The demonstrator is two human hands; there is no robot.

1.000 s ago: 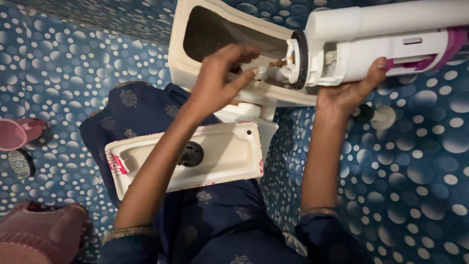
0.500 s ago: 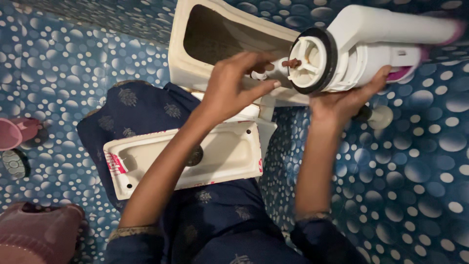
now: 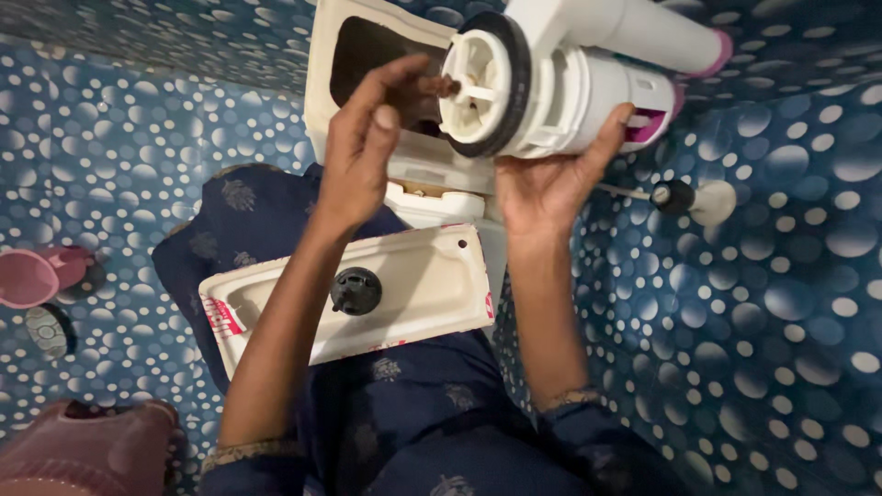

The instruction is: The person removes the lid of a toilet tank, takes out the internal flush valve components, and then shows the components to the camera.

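- Flush valve assembly [image 3: 570, 87]: white plastic cylinder with a black rubber ring at its round end and a pink fitting at the far end; held in the air, tilted, above the open cistern [image 3: 367, 55].
- Right hand [image 3: 551, 179]: cupped under the valve body, grip spread around its underside, thumb up along the side; carries the weight.
- Left hand [image 3: 363, 147]: raised at the valve's round end, fingertips pressed together on a small brownish part at its centre; what that part is cannot be told.
- Cistern lid [image 3: 386, 294]: cream, lying across the lap on dark blue cloth, a black round button [image 3: 356, 290] in its middle.
- Floor [image 3: 781, 321]: blue with white spots; a white float with black cap [image 3: 694, 197] lies near the right hand; a pink cup [image 3: 37, 276] well apart at left.
- Risk, as judged: one-hand support from below could let the valve roll off; a shift of the knees could slide the lid onto the floor.
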